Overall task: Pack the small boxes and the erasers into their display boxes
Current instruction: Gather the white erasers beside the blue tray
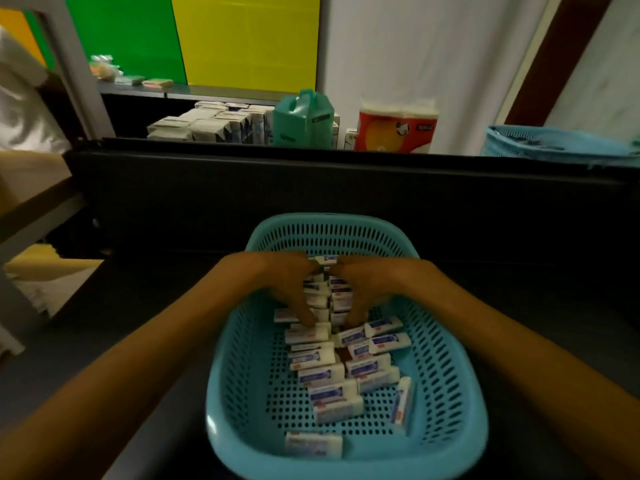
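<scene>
Where the two hands meet over the far half of the basket, a clump of erasers is gathered between them. The left hand and the right hand face each other, fingers curled down and inward round the stack, so that the stack is squeezed from both sides; the fingertips of the left hand touch the erasers lying lowest in the clump. Motion blur hides how each finger lies beyond that.

The erasers are small white blocks, each in a paper sleeve printed blue with a little red patch near one end. Those in the hands stand packed in two rough columns. The rest lie loose on the basket floor, scattered at odd angles, some overlapping, with one eraser apart from the others near the front rim.

The basket is light blue plastic, perforated all over, and sits on a dark table. Beyond the table's far edge stand stacked cartons, a teal bag, a red-and-white pack and a second blue basket at the right.
</scene>
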`<move>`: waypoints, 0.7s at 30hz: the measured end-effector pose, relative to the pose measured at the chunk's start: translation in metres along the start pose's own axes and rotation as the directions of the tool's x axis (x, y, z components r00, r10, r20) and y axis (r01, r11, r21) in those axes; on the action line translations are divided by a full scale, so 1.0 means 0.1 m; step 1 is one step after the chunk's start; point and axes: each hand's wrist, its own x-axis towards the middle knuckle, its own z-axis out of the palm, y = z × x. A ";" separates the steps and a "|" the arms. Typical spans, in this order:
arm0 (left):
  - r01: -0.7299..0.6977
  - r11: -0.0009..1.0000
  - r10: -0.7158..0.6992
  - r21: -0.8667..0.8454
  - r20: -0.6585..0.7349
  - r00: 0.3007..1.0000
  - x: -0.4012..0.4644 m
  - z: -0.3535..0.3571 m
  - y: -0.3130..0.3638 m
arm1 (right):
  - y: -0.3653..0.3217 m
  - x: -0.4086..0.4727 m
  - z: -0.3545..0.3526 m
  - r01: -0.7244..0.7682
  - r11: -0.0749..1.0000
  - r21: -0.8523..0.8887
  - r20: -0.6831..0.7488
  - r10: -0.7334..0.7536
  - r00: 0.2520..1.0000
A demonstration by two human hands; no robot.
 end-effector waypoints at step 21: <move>-0.113 0.993 0.115 0.022 -0.111 0.987 -0.09 0.11 0.06 | 0.04 -0.07 0.09 -0.030 0.997 -0.067 -0.188 0.017 0.982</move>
